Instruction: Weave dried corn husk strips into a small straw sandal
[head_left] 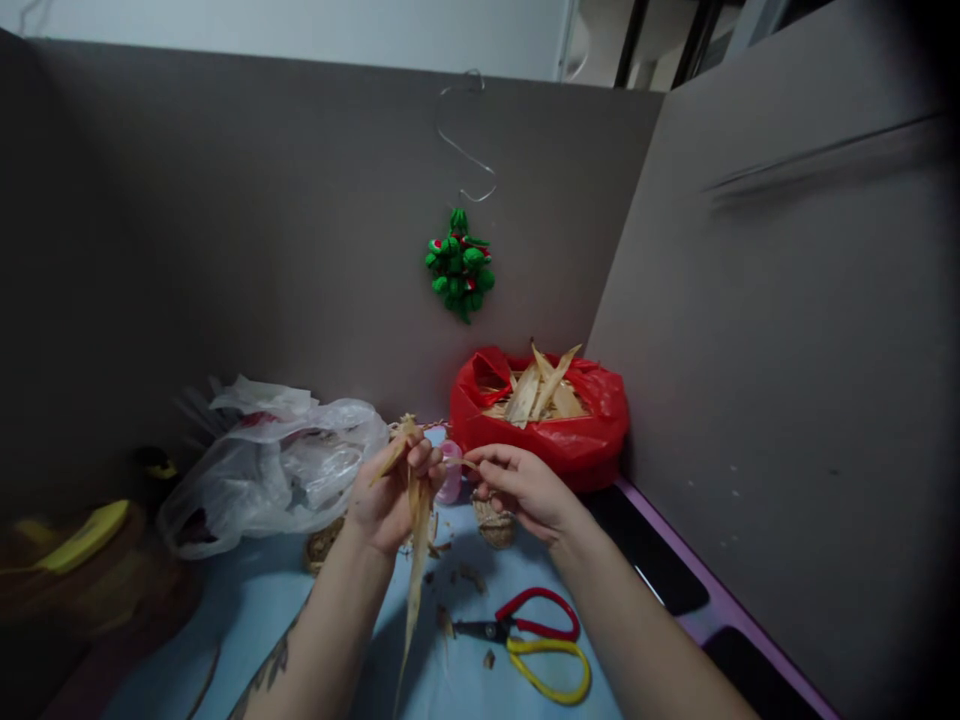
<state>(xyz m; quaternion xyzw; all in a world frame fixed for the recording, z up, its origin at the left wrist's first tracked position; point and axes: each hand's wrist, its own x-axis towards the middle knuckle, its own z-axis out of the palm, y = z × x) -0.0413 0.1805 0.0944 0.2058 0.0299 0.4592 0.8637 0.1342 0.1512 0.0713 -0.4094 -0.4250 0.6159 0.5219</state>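
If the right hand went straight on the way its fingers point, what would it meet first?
The right hand would probably meet the left hand, which holds dried leaf. The pink object shows between the two, but seems to lie farther back; depth is unclear from one view.

Light is running dim; pale upper wall (300, 28) is showing brightest. Left side is lying in shadow; vignetting is blacking out upper right corner. Lower-left yellow item (88, 535) is blurring.

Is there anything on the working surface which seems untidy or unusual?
Loose brown scraps lie scattered on the blue surface near the scissors, looking untidy; they may be trimmings from the dry strip in the left hand. Nothing looks clearly damaged.
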